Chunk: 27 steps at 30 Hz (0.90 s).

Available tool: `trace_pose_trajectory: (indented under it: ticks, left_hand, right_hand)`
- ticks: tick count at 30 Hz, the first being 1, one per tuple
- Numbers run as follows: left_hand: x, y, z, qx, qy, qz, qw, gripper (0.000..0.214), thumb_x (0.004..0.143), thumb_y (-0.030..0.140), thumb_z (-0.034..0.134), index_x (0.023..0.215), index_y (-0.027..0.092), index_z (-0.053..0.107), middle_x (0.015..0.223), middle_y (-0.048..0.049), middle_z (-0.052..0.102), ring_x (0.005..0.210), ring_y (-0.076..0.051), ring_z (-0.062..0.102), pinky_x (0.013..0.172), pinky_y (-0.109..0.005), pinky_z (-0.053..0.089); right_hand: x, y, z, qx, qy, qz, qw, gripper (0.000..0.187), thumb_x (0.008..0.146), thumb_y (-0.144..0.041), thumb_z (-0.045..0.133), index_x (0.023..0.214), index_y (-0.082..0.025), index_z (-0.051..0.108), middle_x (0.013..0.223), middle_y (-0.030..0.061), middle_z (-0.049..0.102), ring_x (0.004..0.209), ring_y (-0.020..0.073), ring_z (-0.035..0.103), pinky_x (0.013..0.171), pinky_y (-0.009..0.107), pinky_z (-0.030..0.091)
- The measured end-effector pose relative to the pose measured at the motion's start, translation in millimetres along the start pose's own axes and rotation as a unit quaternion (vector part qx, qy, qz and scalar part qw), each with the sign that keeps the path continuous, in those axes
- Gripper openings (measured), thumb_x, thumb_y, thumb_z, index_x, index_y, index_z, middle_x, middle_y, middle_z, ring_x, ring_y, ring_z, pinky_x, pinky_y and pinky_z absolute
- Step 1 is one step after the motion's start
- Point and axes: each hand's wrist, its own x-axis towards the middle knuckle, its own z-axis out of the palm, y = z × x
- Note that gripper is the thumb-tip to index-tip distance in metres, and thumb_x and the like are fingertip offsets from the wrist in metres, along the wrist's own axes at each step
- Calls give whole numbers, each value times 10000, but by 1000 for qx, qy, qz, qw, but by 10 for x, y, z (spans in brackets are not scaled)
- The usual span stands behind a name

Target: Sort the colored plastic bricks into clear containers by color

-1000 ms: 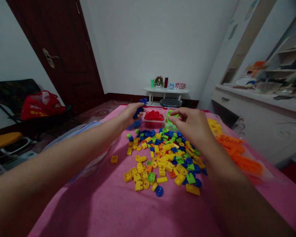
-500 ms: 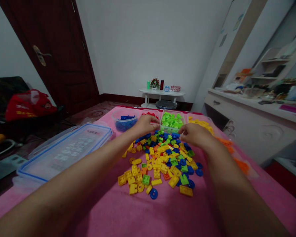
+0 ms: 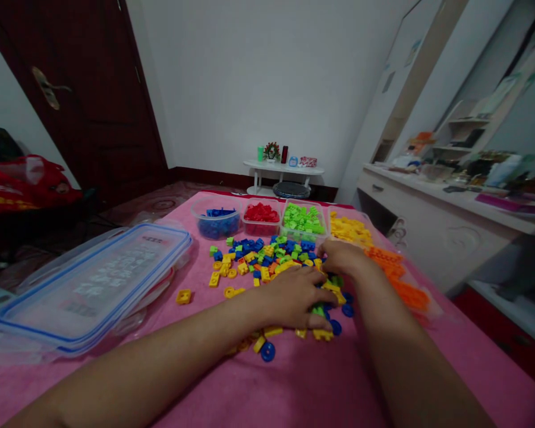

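Observation:
A loose heap of yellow, blue and green toy bricks (image 3: 258,255) lies on the pink cloth (image 3: 294,386). My left hand (image 3: 294,297) rests palm down on the near part of the heap, fingers stretched over the pieces. My right hand (image 3: 341,257) sits at the heap's right edge, fingers curled down among the bricks; whether it holds one is hidden. Behind the heap stand a clear tub of blue bricks (image 3: 217,221), a tub of red bricks (image 3: 261,215) and a tub of green bricks (image 3: 303,220).
Yellow bricks (image 3: 350,229) and orange bricks (image 3: 399,279) lie in clear bags at the right. A large clear lid with a blue rim (image 3: 93,285) lies at the left. A white dresser (image 3: 450,226) stands to the right, a small white table (image 3: 283,169) behind.
My left hand has drawn back from the tubs and come down flat on the near bricks. My right hand has dropped lower onto the heap's right side. The view has shifted left.

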Motion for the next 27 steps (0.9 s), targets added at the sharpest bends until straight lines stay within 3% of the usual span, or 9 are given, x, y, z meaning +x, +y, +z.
trace_pose_trajectory:
  ticks: [5, 11, 14, 18, 21, 24, 27]
  left_hand:
    - [-114, -131, -249, 1, -13, -57, 998, 318, 753, 311, 589, 1058, 226, 604, 1057, -70, 597, 936, -207, 562, 759, -287, 440]
    - [-305, -416, -454, 33, -68, -162, 984, 190, 652, 145, 560, 781, 205, 685, 838, -44, 678, 772, -189, 594, 659, -268, 411]
    - [-402, -564, -553, -25, -104, -199, 974, 225, 624, 127, 562, 780, 199, 707, 779, -31, 694, 690, -154, 593, 616, -237, 400]
    - [-509, -683, -740, -148, -135, -216, 956, 200, 654, 150, 579, 798, 179, 715, 748, -13, 701, 623, -116, 592, 566, -191, 398]
    - [-555, -806, -818, -178, -83, -244, 950, 215, 698, 191, 572, 861, 154, 707, 773, -24, 706, 660, -122, 607, 585, -184, 416]
    - [-577, -975, -759, -102, 13, -283, 953, 266, 729, 177, 525, 923, 139, 703, 830, -41, 710, 733, -136, 616, 647, -195, 428]
    - [-596, -1108, -614, -26, 44, -286, 957, 331, 737, 201, 535, 1027, 143, 683, 967, -72, 700, 829, -164, 618, 723, -222, 431]
  right_hand:
    - [10, 10, 11, 22, -10, -9, 1000, 302, 624, -183, 613, 918, -216, 676, 828, 49, 694, 728, 178, 640, 585, 245, 437]
    - [18, -23, -30, 61, 11, -36, 997, 291, 594, -187, 644, 880, -210, 689, 819, 39, 686, 674, 152, 611, 543, 217, 402]
    - [-27, -96, -129, 92, 36, -68, 993, 302, 614, -193, 624, 910, -215, 681, 789, 26, 671, 650, 138, 587, 543, 215, 383]
    - [-108, -239, -256, 151, 82, -159, 972, 295, 655, -203, 593, 940, -204, 670, 691, -1, 617, 611, 118, 539, 542, 210, 356]
    - [-138, -353, -287, 210, 149, -191, 947, 281, 698, -224, 568, 964, -192, 654, 657, -19, 572, 594, 105, 508, 542, 207, 342]
    - [-145, -442, -280, 256, 187, -196, 928, 272, 706, -223, 570, 964, -181, 646, 645, -26, 552, 596, 106, 506, 552, 211, 345]
    - [-144, -487, -264, 285, 190, -203, 917, 267, 692, -202, 578, 948, -172, 648, 648, -23, 554, 604, 110, 516, 559, 217, 355]
